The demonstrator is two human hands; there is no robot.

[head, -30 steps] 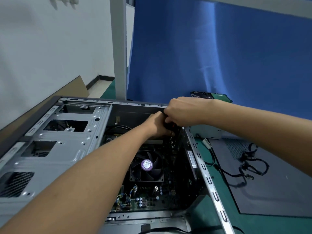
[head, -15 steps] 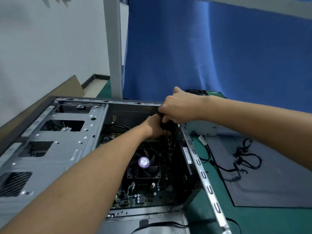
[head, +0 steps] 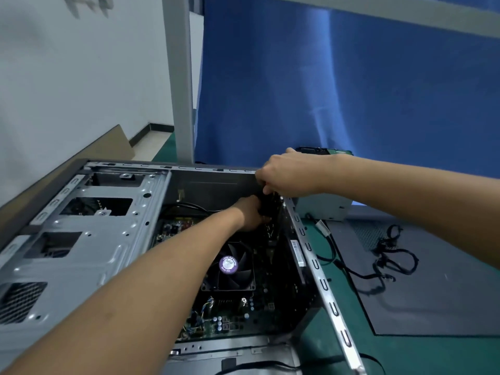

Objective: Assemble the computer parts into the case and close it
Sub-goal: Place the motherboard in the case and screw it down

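Bench stock, as you see it from above:

- Case: lies on its side on the green table with the open face up. It is in the same place as a second ago.
- Board: sits on the case floor, with the fan on it showing a purple label at its hub.
- Black part: at the far right corner of the case, just inside the slotted rim and between your two hands. It is too dark and too covered to name more closely.
- Your left hand: reaches deep into the case with its fingers curled round the lower end of the black part. It is at the same corner as before.
- Your right hand: comes over the rim from the right with its fingers curled down onto the top of the black part. One fingertip now stands up above the knuckles, which it did not a second ago.
- Grey box: on the table just beyond the rim, partly hidden by your right wrist.
- Green card: behind that wrist, against the blue curtain.
- Dark panel: flat on the table to the right of the case, with loose black cables lying across it. These have not moved.
- Cardboard: leans by the wall beyond the case.
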